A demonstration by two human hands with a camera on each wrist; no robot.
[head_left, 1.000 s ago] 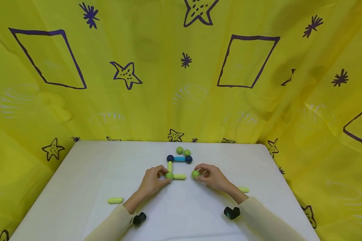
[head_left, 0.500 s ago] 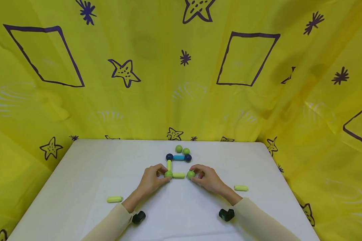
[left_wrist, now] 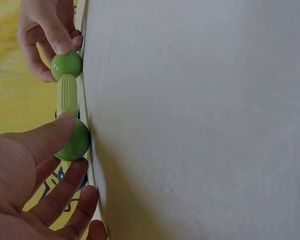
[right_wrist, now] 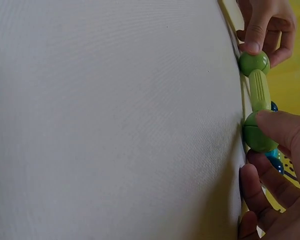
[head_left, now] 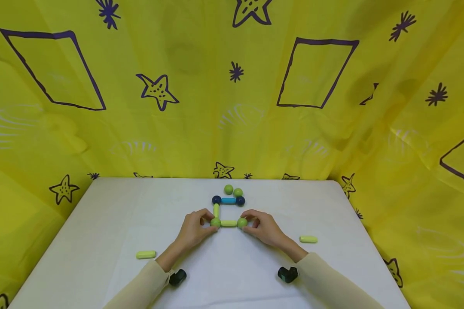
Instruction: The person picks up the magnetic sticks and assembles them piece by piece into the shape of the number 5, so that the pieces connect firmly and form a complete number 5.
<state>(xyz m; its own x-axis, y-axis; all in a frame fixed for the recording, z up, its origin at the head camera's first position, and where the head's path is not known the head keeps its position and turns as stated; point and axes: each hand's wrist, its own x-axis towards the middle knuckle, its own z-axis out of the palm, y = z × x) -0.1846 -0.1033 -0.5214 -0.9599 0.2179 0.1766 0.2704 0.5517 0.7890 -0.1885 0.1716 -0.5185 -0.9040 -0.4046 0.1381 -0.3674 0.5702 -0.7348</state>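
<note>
White table (head_left: 232,270), green balls (head_left: 241,222); yellow drapes (head_left: 201,128)

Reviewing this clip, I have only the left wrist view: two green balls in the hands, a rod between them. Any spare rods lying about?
Observer: Yes, a loose rod on the left and another rod on the right.
Reviewer: Anything at the far side?
Observer: One green ball with a second ball beside it, beyond the blue rod.
Reviewer: Is the shape closed?
Observer: No, no rod shows between the held ball in the right hand and the navy ball beyond.
</note>
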